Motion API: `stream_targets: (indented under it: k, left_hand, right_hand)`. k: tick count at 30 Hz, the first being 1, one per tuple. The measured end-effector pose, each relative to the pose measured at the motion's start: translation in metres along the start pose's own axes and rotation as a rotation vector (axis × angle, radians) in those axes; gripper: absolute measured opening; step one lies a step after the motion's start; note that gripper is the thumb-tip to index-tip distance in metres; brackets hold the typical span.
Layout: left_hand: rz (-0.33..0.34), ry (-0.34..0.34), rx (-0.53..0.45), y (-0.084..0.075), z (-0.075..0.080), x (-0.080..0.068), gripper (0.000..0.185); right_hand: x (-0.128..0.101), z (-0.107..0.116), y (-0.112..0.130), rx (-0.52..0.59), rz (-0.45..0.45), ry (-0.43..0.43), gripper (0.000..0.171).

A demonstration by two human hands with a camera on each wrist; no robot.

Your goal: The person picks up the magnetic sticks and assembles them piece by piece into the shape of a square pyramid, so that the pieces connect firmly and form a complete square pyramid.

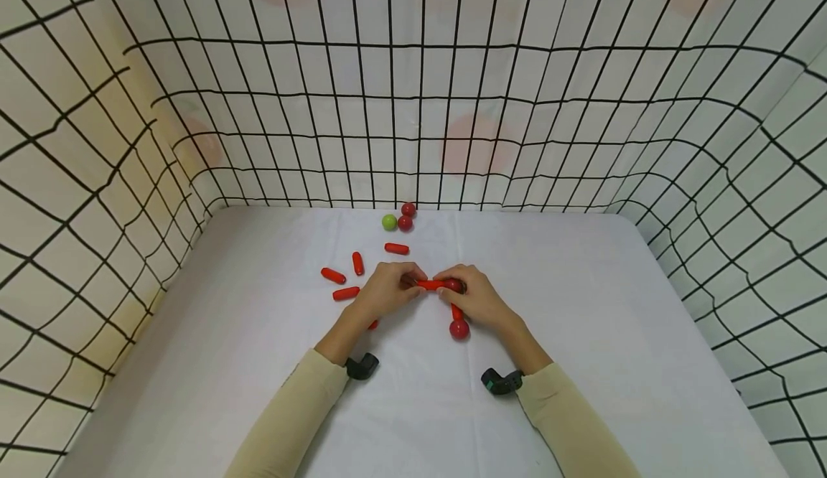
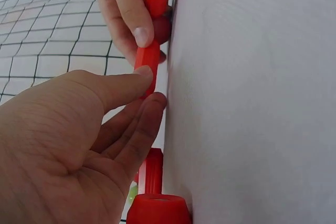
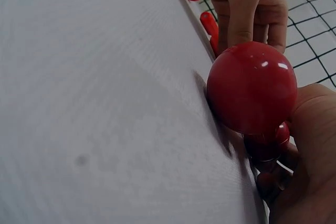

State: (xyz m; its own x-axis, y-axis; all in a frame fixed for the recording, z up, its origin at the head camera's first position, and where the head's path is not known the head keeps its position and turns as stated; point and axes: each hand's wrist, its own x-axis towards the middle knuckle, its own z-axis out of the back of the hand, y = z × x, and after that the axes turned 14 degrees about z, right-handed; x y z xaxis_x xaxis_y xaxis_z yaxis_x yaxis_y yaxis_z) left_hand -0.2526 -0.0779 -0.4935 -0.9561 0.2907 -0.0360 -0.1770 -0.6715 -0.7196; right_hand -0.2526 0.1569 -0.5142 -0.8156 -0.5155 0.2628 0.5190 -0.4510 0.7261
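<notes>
Both pinching one red rod [image 1: 431, 284]: left hand [image 1: 385, 290], right hand [image 1: 474, 297]. Red ball [image 3: 252, 87] huge up close on right wrist, probably attached.

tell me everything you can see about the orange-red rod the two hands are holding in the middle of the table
The orange-red rod is a short, smooth cylinder that looks like plastic, lying roughly level just above the white table. The left hand pinches one end between thumb and fingers; the right hand holds the other end, where a dark red ball sits against it. A second rod runs from there toward the person, ending in another red ball.
</notes>
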Motion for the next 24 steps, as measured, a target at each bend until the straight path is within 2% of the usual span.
stream_targets:
  k: [7, 14, 18, 24]
  left_hand:
    - [0.039, -0.002, -0.002, 0.000, 0.006, -0.001, 0.024]
    - [0.094, -0.050, -0.051, 0.002, 0.026, 0.001, 0.031]
    - [0.120, -0.065, -0.065, 0.004, 0.041, 0.009, 0.033]
    - [0.143, -0.097, -0.070, 0.007, 0.061, 0.028, 0.042]
  right_hand:
    - [-0.002, 0.002, -0.001, 0.002, -0.009, 0.004, 0.024]
    - [-0.009, 0.005, 0.000, 0.027, -0.036, -0.018, 0.027]
    - [-0.010, 0.006, 0.000, 0.036, -0.058, -0.021, 0.028]
    - [-0.012, 0.006, 0.002, 0.047, -0.047, -0.030, 0.028]
